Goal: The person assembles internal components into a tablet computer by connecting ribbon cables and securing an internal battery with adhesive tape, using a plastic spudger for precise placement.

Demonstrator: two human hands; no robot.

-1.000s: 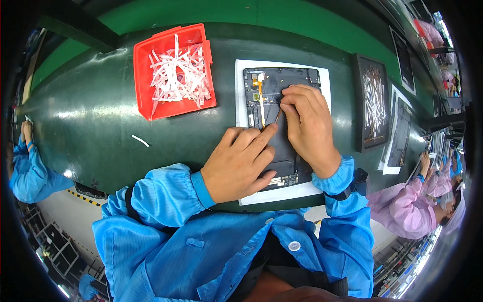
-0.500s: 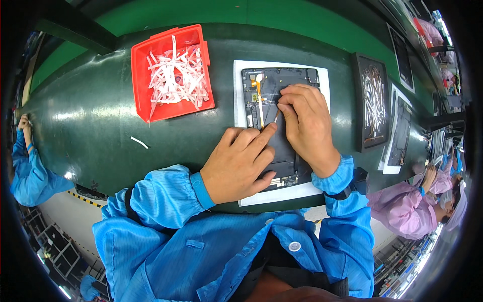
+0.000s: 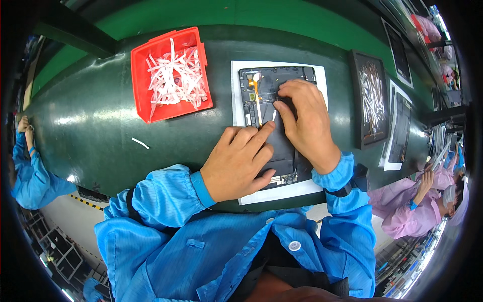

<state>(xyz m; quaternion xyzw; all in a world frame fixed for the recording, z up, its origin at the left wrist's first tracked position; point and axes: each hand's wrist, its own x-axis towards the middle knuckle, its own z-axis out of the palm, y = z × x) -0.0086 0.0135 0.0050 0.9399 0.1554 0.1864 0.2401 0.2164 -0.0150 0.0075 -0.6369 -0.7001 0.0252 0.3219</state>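
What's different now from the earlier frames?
The brown strip near the right hand is out of view; a small white strip shows clearly by the index fingertip of the left hand. Whether the right hand holds anything is unclear. The left hand stays over the black device; the red bin stays put.

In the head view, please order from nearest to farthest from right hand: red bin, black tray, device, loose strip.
1. Device, under the right hand.
2. Black tray, to its right.
3. Red bin, to the left.
4. Loose strip, also left.
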